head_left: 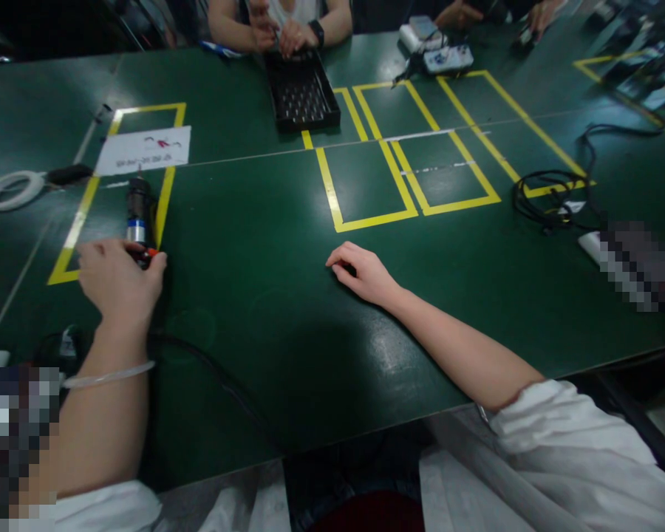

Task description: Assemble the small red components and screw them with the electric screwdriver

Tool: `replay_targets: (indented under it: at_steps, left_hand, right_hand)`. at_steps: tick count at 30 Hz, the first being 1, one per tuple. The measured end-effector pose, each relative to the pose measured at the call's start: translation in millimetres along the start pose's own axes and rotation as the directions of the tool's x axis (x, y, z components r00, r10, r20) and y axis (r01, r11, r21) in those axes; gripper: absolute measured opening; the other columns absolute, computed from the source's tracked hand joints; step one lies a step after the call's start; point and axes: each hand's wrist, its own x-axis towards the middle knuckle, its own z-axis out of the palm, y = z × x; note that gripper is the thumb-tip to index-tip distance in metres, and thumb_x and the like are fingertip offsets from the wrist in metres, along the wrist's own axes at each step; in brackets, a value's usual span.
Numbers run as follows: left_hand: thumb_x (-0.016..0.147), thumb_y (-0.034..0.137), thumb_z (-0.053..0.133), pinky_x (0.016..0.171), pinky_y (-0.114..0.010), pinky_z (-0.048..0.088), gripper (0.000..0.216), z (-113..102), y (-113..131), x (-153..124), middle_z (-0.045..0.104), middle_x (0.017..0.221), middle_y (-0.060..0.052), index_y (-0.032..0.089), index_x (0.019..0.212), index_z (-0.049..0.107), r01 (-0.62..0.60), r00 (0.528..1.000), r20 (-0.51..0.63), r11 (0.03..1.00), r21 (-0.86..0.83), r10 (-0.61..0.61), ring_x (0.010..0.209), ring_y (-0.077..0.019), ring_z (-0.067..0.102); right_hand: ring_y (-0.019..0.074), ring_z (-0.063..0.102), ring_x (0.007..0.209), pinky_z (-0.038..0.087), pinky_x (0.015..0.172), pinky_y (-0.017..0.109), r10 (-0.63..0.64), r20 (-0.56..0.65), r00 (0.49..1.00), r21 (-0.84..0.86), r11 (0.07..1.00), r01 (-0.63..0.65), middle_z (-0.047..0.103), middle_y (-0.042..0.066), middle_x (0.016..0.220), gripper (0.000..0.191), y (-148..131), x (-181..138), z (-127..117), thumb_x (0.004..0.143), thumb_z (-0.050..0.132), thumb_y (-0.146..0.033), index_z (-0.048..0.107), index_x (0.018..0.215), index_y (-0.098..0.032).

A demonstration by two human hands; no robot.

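Note:
My left hand (119, 284) is closed around the rear end of an electric screwdriver (138, 210), a black tool with a blue and silver band and a red part by my thumb. The tool lies within a yellow-taped rectangle, its tip pointing away from me and close to a white paper sheet (160, 150). A black cable (210, 363) runs across the table from near my left wrist. My right hand (366, 273) rests on the green table (255, 295), fingers loosely bent with a gap to the thumb and nothing in them.
Across the table, a person's hands (296, 37) are at a black tray (304, 96). Yellow tape outlines mark the tabletop. White devices (448, 58) stand at the back. A coiled black cable (548, 196) lies right; a white ring-shaped coil (11, 191) lies far left.

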Motion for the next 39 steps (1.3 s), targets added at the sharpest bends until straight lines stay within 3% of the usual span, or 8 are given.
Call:
replay_targets:
  at_steps: [8,12,14,16,20,26,32,39]
  left_hand:
    - [0.084,0.048,0.057,0.088,-0.047,0.044,0.042,-6.1,4.7,12.6,0.056,0.096,-0.010,0.012,0.104,0.067,0.096,0.992,-0.079,0.995,-0.018,-0.097,0.086,-0.0261,0.048]
    - [0.082,0.033,0.065,0.087,-0.040,0.048,0.028,-25.4,42.2,13.7,0.059,0.076,-0.001,0.014,0.102,0.069,0.025,0.987,-0.133,0.912,-0.409,-0.087,0.076,-0.0179,0.054]
    - [0.086,0.029,0.063,0.085,-0.034,0.051,0.028,-34.7,79.3,-0.3,0.065,0.080,-0.002,0.012,0.107,0.068,-0.111,0.993,-0.049,0.699,-0.707,0.108,0.077,-0.0155,0.060]
    - [0.090,0.031,0.062,0.086,-0.032,0.051,0.030,-40.7,119.9,-22.1,0.068,0.086,-0.004,0.013,0.112,0.070,-0.146,0.944,0.020,0.471,-0.870,0.330,0.080,-0.0144,0.063]
    - [0.095,0.036,0.057,0.076,-0.029,0.051,0.044,-36.3,177.6,-66.4,0.065,0.081,-0.003,0.013,0.132,0.063,-0.064,0.805,0.130,0.302,-0.951,0.579,0.074,-0.0137,0.060]
    - [0.094,0.038,0.059,0.066,-0.026,0.048,0.061,-8.5,190.1,-89.8,0.058,0.075,0.000,0.011,0.147,0.046,0.209,0.597,0.301,0.218,-0.953,0.744,0.067,-0.0123,0.055]
    - [0.093,0.039,0.061,0.068,-0.026,0.048,0.058,4.0,188.0,-90.7,0.061,0.077,0.000,0.014,0.144,0.048,0.278,0.586,0.328,0.196,-0.940,0.741,0.068,-0.0122,0.057]
    - [0.090,0.050,0.062,0.070,-0.026,0.052,0.036,15.1,191.1,-92.5,0.064,0.078,-0.003,0.014,0.097,0.058,0.395,0.636,0.369,0.125,-0.910,0.678,0.069,-0.0130,0.063]
  right_hand:
    - [0.0174,0.060,0.086,0.046,0.081,0.029,0.019,0.020,1.000,-0.010,1.000,-0.018,0.064,0.006,0.095,0.013,-0.2,0.8,0.6,0.091,0.051,-0.014,0.063,0.095,-0.019]
    - [0.0172,0.060,0.084,0.046,0.079,0.030,0.018,0.010,1.000,0.003,1.000,-0.018,0.065,0.005,0.092,0.013,1.4,1.2,0.6,0.091,0.052,-0.015,0.065,0.094,-0.018]
    - [0.0166,0.061,0.082,0.046,0.078,0.029,0.023,-0.007,1.000,0.032,0.999,-0.023,0.066,0.005,0.090,0.013,1.6,1.4,-0.3,0.092,0.052,-0.016,0.066,0.092,-0.018]
    - [0.0154,0.061,0.079,0.046,0.076,0.028,0.044,-0.012,0.999,0.085,0.995,-0.043,0.068,0.004,0.089,0.012,1.0,1.6,-1.4,0.091,0.053,-0.017,0.066,0.092,-0.017]
    - [0.0123,0.060,0.071,0.047,0.070,0.025,0.081,0.029,0.996,0.269,0.959,-0.086,0.067,0.000,0.081,0.014,-1.1,1.5,-2.0,0.091,0.059,-0.024,0.063,0.103,-0.017]
    - [0.0111,0.058,0.064,0.047,0.064,0.025,0.096,0.116,0.989,0.390,0.911,-0.134,0.064,-0.003,0.073,0.022,-0.8,-0.5,1.2,0.088,0.068,-0.034,0.058,0.100,-0.019]
    - [0.0127,0.063,0.073,0.052,0.070,0.027,0.087,0.119,0.989,0.427,0.895,-0.131,0.070,0.000,0.083,0.019,-1.5,-0.2,2.4,0.091,0.066,-0.034,0.058,0.100,-0.020]
    - [0.0124,0.062,0.073,0.050,0.068,0.026,0.116,0.017,0.993,0.380,0.918,-0.114,0.066,0.000,0.083,0.018,1.7,-0.9,4.4,0.089,0.068,-0.032,0.061,0.099,-0.020]
